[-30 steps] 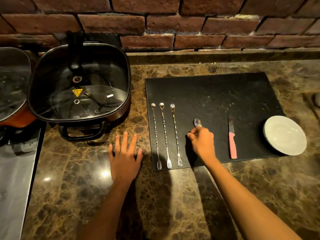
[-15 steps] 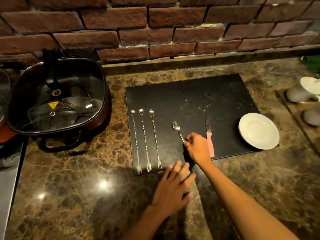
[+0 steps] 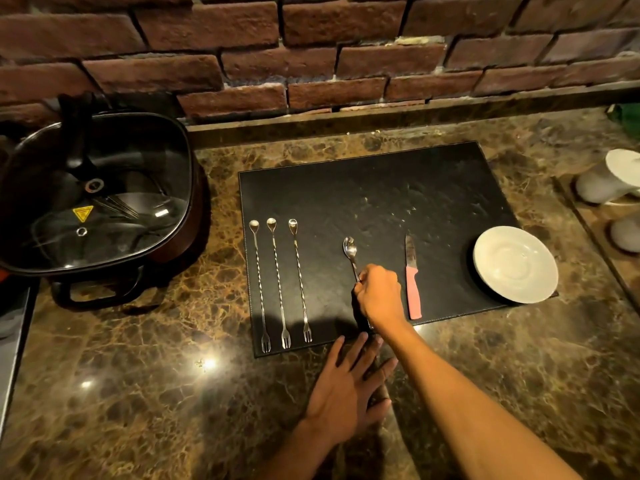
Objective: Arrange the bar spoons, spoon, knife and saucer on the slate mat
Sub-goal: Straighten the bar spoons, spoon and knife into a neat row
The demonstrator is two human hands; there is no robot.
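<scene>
Lying on the slate mat [image 3: 398,199] — three bar spoons [image 3: 278,282], one spoon [image 3: 350,252], one knife [image 3: 412,285], one saucer [image 3: 515,264]; right hand [image 3: 380,295] is closing around the spoon's handle — left hand [image 3: 349,386] is resting flat, fingers spread, on the counter [image 3: 138,393].

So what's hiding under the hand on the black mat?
The right hand covers the spoon's handle; only its bowl and neck stick out. Whether the slate mat under the hand holds anything more cannot be seen.

- The right hand [image 3: 380,295] is curled into a loose fist, knuckles up, fingers pinched at its 10 o'clock side; its forearm runs back toward 5 o'clock.
- The left hand [image 3: 347,386] lies flat, palm down, fingers spread toward 1 o'clock, at 6 o'clock of the right hand.
</scene>
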